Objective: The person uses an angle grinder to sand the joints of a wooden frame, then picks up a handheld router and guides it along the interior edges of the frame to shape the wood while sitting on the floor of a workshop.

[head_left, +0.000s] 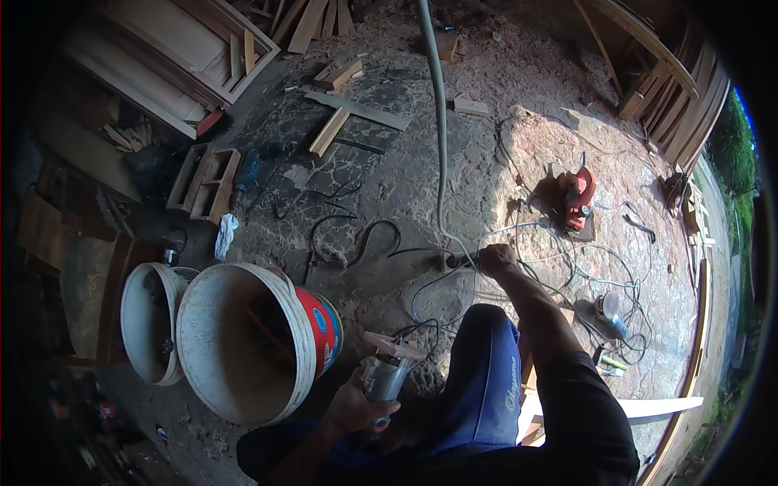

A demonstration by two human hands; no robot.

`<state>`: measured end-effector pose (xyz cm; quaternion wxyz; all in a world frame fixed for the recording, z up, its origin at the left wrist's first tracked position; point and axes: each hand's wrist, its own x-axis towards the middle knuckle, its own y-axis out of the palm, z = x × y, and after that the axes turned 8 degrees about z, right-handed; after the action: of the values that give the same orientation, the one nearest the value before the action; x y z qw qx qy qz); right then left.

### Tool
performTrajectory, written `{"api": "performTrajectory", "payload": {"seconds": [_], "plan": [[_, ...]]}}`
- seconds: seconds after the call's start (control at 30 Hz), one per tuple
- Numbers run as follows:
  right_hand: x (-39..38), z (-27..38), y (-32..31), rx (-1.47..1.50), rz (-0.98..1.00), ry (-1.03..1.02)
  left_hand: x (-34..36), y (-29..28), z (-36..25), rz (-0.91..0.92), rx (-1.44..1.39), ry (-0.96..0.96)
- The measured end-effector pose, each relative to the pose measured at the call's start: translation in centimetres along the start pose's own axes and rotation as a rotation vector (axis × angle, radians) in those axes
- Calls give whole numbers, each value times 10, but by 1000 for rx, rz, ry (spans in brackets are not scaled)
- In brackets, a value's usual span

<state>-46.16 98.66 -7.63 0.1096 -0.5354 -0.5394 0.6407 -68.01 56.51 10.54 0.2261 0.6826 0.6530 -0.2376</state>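
Observation:
My left hand [350, 405] is wrapped round the silver body of a small handheld router [384, 381], which is tilted with its flat base plate [394, 346] upward, beside my bent knee. My right arm stretches forward over the floor. Its hand [497, 262] is closed on a power cord where several cords come together; the fingers hide the cord's end. Just left of these fingers lies a dark, round plug-like piece [453, 261] with a black cable [413, 252] running off to the left. A thick grey cord [438, 121] comes down from above to the same spot.
Two white buckets [247, 344] lean at my left. A red power tool [578, 198] and a grinder-like tool [609, 309] lie among tangled cords at right. Wood pieces [330, 132], a wooden tray [215, 185] and sawdust [494, 65] are on the floor; stacked boards [689, 97] stand far right.

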Motion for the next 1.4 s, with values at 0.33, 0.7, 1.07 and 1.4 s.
{"api": "performTrajectory", "payload": {"seconds": [0.33, 0.7, 1.07, 1.4], "plan": [[3, -119, -58, 365, -912, 314, -2, 4, -22, -22, -134, -63], [-29, 11, 72, 714, -512, -267, 4, 0, -18, 64, -151, -121], [6, 16, 48, 502, -261, -156, 3, 6, -14, 7, -15, -59], [10, -37, -21, 863, -888, 232, -7, -1, -26, -1, -108, -168]]}}
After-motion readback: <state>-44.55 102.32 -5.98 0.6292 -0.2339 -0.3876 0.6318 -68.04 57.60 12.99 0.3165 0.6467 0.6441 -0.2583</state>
